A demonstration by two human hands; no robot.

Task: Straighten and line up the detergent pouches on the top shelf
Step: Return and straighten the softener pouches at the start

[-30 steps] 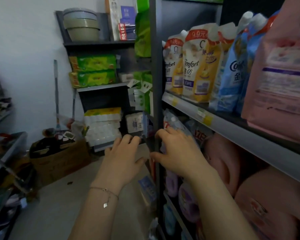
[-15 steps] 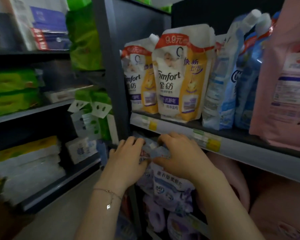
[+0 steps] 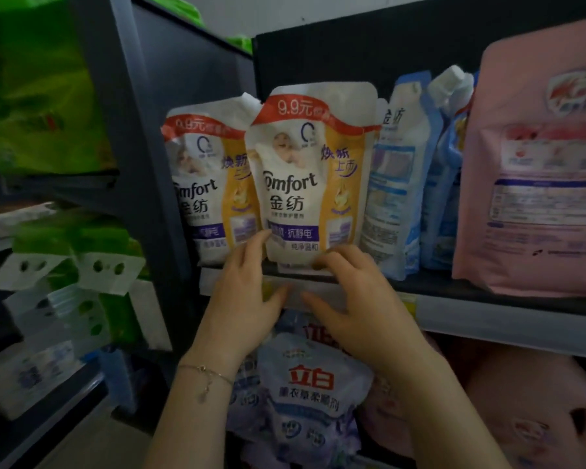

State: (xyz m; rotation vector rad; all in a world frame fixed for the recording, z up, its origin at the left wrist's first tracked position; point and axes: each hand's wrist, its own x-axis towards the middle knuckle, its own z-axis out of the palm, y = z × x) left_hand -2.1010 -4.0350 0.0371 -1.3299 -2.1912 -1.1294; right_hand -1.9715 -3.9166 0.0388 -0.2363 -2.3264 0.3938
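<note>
Two white-and-yellow Comfort pouches stand on the top shelf [image 3: 508, 319]. The front pouch [image 3: 305, 177] stands upright near the shelf's edge. The second one [image 3: 207, 184] sits behind and to its left. My left hand [image 3: 244, 299] touches the front pouch's lower left corner with its fingertips. My right hand [image 3: 356, 299] curls its fingers over the pouch's lower right corner, thumb below the shelf edge. To the right, blue pouches [image 3: 400, 184] lean, and beyond them stands a large pink bag [image 3: 535, 170].
A dark upright post [image 3: 149, 164] borders the shelf on the left, with green packs [image 3: 38, 89] beyond it. Under the shelf lie a lavender pouch [image 3: 305, 387] and pink bags [image 3: 535, 407].
The view has swung right and closer to the shelf. Both hands rose from the lavender pouch on the lower shelf up to the bottom of the front Comfort pouch.
</note>
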